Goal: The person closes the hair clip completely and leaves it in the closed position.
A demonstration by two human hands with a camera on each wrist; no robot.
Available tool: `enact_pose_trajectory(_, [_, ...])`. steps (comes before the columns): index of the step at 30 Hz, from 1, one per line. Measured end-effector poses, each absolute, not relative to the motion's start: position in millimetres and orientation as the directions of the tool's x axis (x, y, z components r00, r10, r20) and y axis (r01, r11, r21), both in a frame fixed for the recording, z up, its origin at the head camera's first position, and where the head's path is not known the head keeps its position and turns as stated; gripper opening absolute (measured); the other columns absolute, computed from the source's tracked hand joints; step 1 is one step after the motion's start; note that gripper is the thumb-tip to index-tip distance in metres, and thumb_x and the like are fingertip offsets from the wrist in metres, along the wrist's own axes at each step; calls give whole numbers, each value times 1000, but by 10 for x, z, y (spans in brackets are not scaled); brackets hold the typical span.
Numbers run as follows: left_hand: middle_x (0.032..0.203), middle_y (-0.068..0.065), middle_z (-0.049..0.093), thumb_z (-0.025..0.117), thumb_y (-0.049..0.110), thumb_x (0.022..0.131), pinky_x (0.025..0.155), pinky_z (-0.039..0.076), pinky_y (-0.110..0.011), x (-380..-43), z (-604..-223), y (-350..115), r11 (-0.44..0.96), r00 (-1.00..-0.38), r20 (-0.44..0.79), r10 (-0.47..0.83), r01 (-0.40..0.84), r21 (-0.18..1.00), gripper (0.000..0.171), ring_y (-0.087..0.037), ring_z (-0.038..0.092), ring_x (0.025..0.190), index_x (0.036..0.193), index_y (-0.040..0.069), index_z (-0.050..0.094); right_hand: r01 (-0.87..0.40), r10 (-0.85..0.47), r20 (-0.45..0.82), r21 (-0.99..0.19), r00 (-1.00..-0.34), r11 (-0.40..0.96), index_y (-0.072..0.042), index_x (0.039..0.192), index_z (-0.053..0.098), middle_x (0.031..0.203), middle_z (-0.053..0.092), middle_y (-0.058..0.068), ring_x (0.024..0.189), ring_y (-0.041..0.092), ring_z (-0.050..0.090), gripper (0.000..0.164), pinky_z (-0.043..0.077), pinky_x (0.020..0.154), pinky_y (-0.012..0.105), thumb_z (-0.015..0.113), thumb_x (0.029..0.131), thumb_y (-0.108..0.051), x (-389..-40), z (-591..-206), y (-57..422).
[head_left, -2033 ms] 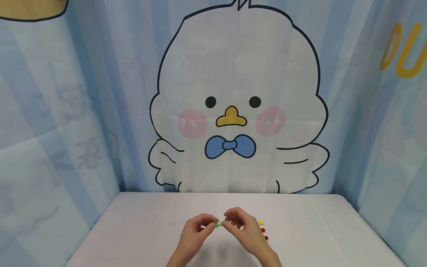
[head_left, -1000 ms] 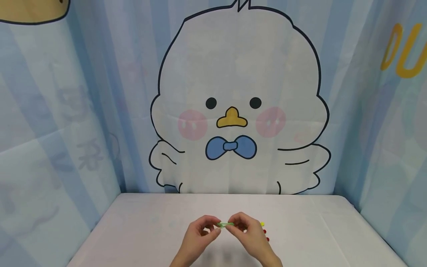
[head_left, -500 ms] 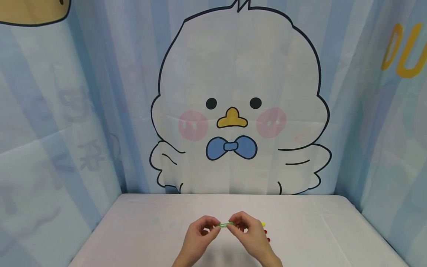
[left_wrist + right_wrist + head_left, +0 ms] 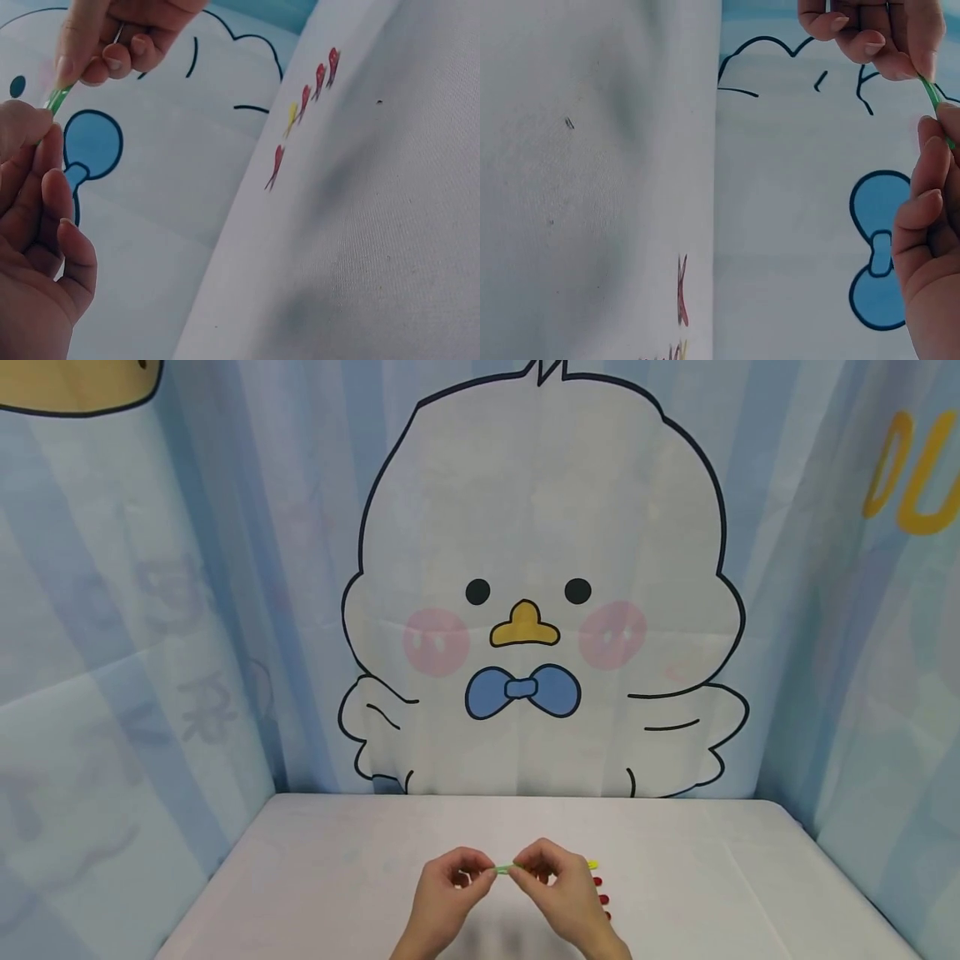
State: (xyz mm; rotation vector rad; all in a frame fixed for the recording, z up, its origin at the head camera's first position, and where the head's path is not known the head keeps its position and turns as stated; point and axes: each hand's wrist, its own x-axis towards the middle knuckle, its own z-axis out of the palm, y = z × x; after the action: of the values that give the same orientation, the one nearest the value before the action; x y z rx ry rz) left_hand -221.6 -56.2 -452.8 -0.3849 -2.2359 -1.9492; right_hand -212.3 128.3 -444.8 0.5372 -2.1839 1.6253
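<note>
A slim green hair clip point(image 4: 503, 869) is stretched level between both hands in the head view, held above the white table. My left hand point(image 4: 448, 889) pinches its left end between thumb and forefinger. On its right end, my right hand point(image 4: 558, 885) has a matching thumb-and-finger pinch. Fingertips cover both ends, so only the green middle point(image 4: 56, 99) shows in the left wrist view. In the right wrist view the clip point(image 4: 930, 90) appears as a thin, slightly bent strip. The other fingers of both hands are loosely curled.
Several red clips point(image 4: 305, 103) and one yellow clip point(image 4: 291, 118) with forked ends lie in a row on the white table point(image 4: 705, 877). In the head view they are partly hidden behind my right hand. A curtain point(image 4: 525, 510) with a cartoon chick hangs behind.
My right hand has re-gripped and drawn its fingers together on the clip's right end. The clip has gone from slightly tilted to level, and another red clip shows beside the right hand.
</note>
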Motion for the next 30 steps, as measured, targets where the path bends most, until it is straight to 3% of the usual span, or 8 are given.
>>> enact_pose_trajectory(8, [74, 1, 65, 79, 6, 83, 64, 43, -25, -2241, -4528, -543, 180, -966, 253, 53, 259, 949, 5, -12, 55, 70, 87, 7, 75, -461, -71, 464, -828, -883, 318, -9, 82, 68, 72, 64, -7, 61, 7, 52, 15, 45, 58, 24, 77, 85, 2, -2119, -4416, 1257])
enact_pose_trajectory(17, [79, -2, 65, 78, 7, 84, 64, 47, -28, -2231, -4550, -536, 119, -983, 172, 70, 180, 976, 11, -18, 58, 73, 92, 2, 71, -434, -74, 437, -830, -896, 351, -10, 87, 70, 75, 65, -6, 65, 7, 55, 12, 47, 60, 23, 79, 85, -1, -2144, -4454, 1277])
enact_pose_trajectory(30, [80, -4, 69, 76, 8, 87, 68, 49, -28, -2248, -4568, -550, 38, -984, 149, 95, 153, 988, 14, -16, 64, 74, 96, -1, 70, -541, -189, 512, -733, -838, 412, -9, 92, 73, 76, 63, -10, 67, 4, 56, 18, 49, 61, 24, 81, 80, 3, -2170, -4484, 1328])
